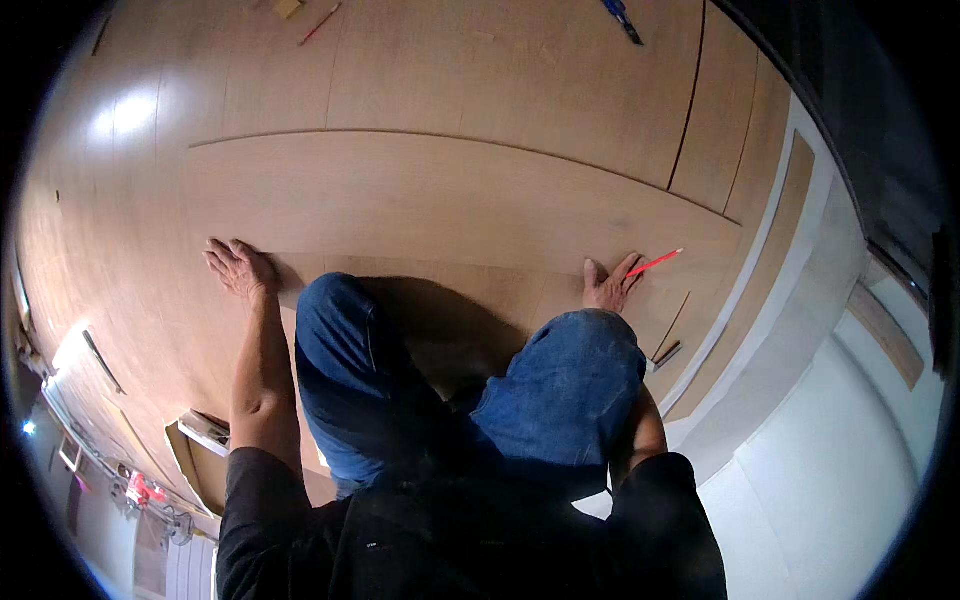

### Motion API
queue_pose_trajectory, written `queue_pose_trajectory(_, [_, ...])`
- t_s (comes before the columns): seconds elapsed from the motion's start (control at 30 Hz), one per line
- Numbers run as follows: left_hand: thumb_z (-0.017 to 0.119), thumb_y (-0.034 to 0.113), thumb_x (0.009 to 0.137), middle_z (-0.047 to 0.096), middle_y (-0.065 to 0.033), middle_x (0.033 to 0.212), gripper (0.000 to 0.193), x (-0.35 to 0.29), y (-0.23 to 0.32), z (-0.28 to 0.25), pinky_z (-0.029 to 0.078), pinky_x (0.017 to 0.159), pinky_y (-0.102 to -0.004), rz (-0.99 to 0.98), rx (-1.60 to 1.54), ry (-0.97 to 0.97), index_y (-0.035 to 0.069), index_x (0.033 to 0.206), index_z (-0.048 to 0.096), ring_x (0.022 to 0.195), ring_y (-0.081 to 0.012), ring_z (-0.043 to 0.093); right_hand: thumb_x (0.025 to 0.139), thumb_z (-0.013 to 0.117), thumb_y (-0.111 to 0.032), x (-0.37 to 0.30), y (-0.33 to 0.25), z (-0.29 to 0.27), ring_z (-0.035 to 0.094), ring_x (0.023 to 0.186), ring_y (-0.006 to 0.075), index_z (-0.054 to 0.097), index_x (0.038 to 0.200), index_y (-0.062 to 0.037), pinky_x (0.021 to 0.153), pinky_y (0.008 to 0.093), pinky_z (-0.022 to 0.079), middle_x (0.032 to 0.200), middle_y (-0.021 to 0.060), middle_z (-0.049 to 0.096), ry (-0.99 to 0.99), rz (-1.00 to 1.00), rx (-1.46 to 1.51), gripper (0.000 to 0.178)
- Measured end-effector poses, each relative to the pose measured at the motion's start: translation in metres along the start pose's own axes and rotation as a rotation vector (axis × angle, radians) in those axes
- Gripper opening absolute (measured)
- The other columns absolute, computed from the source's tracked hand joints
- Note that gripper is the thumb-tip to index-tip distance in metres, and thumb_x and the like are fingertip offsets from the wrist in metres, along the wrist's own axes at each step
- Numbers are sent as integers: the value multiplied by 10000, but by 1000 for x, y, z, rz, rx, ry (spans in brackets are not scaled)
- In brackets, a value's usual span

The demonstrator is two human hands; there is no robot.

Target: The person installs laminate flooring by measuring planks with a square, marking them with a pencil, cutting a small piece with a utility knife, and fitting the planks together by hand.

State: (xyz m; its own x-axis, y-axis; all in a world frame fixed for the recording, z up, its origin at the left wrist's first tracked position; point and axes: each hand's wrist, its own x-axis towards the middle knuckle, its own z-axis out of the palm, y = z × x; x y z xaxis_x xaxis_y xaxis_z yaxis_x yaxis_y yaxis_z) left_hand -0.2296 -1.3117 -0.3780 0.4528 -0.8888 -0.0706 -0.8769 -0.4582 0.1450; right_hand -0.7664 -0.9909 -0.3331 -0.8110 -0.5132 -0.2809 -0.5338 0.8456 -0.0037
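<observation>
A long light-brown floorboard [440, 195] lies crosswise in front of my knees, on top of the wood floor. My left hand [237, 268] presses down near the board's left end, fingers spread, nothing in it. On the other side, my right hand [608, 288] rests by the board's near edge at its right part. A red pencil [655, 263] is gripped between the fingers of that hand, one end pointing up and to the right. My bent knee in blue jeans [570, 360] partly covers the right wrist.
A blue utility knife [624, 20] and another red pencil [320, 24] lie on the floor ahead. Narrow wood strips [765, 280] run along the right wall. A small dark metal piece [667, 356] sits beside my right knee. An open carton [197, 455] stands at left.
</observation>
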Motion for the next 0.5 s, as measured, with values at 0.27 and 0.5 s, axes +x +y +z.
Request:
queue_pose_trajectory(0.27, [257, 560, 1042, 181, -133, 1676, 693, 4, -11, 4, 162, 1226, -482, -17, 7, -1, 171, 1614, 213, 1546, -299, 166, 901, 652, -553, 1, -5, -2, 103, 1514, 442, 134, 1563, 65, 1253, 496, 136, 1628, 310, 118, -27, 21, 83, 1043])
queue_pose_trajectory(0.5, [271, 550, 1038, 179, -163, 1671, 693, 2, -6, 2, 160, 1230, -473, -13, -25, -5, 166, 1613, 220, 1542, -319, 169, 904, 624, -595, -1, -2, 2, 102, 1518, 434, 132, 1573, 43, 1257, 486, 116, 1632, 304, 114, 9, 9, 59, 1048])
